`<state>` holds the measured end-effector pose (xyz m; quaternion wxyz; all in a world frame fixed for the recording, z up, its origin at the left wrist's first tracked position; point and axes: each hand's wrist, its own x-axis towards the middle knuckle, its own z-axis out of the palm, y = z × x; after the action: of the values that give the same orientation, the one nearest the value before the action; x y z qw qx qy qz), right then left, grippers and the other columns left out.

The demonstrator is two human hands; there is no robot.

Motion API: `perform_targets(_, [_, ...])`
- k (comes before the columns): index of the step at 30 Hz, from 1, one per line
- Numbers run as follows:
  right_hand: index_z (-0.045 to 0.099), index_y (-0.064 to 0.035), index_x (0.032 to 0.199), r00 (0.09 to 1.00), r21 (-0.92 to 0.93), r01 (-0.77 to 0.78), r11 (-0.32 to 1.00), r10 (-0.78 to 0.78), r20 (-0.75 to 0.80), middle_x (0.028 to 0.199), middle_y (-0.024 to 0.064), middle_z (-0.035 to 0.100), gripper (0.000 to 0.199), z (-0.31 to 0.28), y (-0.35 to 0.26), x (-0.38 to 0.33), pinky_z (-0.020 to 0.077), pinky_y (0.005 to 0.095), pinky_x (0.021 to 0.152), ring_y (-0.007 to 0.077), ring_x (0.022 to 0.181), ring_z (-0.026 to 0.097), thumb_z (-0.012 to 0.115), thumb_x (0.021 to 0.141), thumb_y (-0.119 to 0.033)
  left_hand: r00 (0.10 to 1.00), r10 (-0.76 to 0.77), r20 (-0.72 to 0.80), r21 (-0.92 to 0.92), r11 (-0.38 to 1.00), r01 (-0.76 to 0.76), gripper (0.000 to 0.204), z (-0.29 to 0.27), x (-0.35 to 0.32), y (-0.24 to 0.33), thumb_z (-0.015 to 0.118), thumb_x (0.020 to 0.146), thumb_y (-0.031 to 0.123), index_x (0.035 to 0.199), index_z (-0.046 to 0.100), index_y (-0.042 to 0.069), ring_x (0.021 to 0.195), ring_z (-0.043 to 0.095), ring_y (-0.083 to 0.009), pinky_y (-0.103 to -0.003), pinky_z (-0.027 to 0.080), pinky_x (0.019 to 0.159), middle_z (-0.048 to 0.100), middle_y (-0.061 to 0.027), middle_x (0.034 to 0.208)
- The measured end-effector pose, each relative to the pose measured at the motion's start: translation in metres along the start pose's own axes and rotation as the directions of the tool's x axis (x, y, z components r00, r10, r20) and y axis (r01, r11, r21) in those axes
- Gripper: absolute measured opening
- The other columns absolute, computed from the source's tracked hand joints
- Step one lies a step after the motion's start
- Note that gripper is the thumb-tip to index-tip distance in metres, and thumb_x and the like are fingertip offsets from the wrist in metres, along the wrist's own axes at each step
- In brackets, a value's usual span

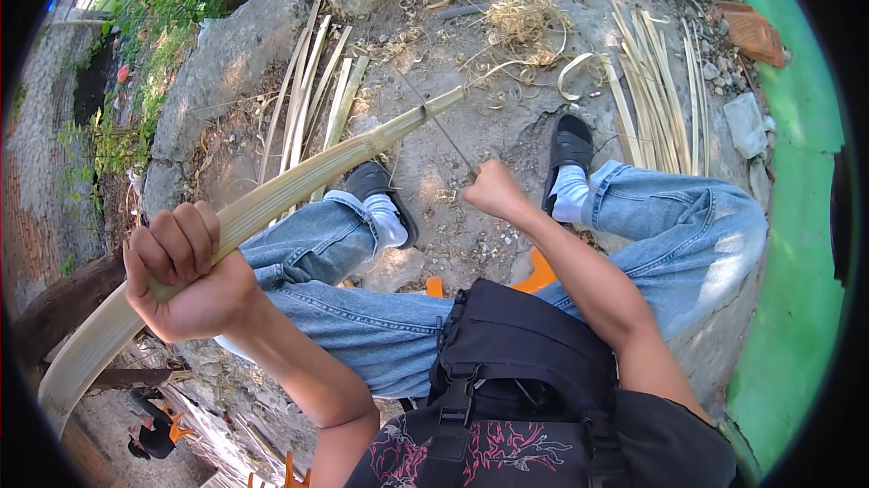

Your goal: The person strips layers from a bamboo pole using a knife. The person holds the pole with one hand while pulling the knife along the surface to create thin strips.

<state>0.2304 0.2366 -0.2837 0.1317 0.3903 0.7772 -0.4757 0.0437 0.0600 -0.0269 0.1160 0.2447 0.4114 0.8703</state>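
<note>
My left hand point(195, 271) is wrapped round a long, pale bamboo strip point(335, 159), which runs from the lower left up to the middle of the view. My right hand point(496, 191) is closed on the near end of a thin-bladed knife point(451, 140), whose handle the fingers hide. The blade crosses the strip near its far end and touches it there. A thin curled shaving point(507, 63) trails off at the strip's tip. Beneath the strip are my left leg in blue jeans and a black sandal point(368, 182).
Split bamboo strips point(303, 99) lie on the ground at left, and another bundle point(656, 94) at right. Curly shavings point(525, 22) are heaped ahead. A broken brick point(750, 33) and pale stone point(745, 124) sit beside the green wall point(797, 216). A black bag point(534, 343) rests against me.
</note>
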Motion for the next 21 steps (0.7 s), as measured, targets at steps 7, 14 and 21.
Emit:
perform_targets(7, [0.058, 0.0021, 0.066, 0.997, 0.215, 0.066, 0.974, -0.071, 0.015, 0.061, 0.0188, 0.059, 0.015, 0.004, 0.026, 0.004, 0.0442, 0.0376, 0.055, 0.0324, 0.054, 0.055, 0.06, 0.063, -0.012, 0.969, -0.05, 0.24, -0.042, 0.997, 0.061, 0.037, -0.001, 0.002, 0.003, 0.044, 0.086, 0.023, 0.054, 0.026, 0.018, 0.045, 0.019, -0.0072, -0.027, 0.018, 0.048, 0.022, 0.0042, 0.048])
perform_targets(14, [0.049, -0.0008, 0.057, 0.97, 0.16, 0.241, 0.957, -0.238, -0.039, 0.05, 0.0105, 0.047, 0.018, 0.0, -0.031, -0.01, 0.0375, 0.0339, 0.049, 0.0166, 0.048, 0.047, 0.06, 0.064, -0.013, 0.991, -0.04, 0.125, -0.002, 0.999, 0.041, 0.037, 0.0, 0.002, 0.006, 0.044, 0.086, 0.022, 0.054, 0.026, 0.017, 0.044, 0.018, -0.0078, -0.027, 0.019, 0.049, 0.021, 0.0041, 0.048])
perform_targets(21, [0.059, 0.0029, 0.067, 0.994, 0.057, -0.107, 0.993, 0.107, 0.005, 0.065, 0.0211, 0.06, 0.015, 0.011, 0.047, 0.021, 0.0473, 0.0401, 0.061, 0.0349, 0.064, 0.06, 0.058, 0.062, -0.011, 0.998, -0.044, 0.033, -0.021, 0.999, 0.045, 0.035, -0.008, 0.008, 0.003, 0.041, 0.087, 0.02, 0.055, 0.026, 0.016, 0.045, 0.02, -0.0085, -0.027, 0.019, 0.049, 0.022, 0.0029, 0.049])
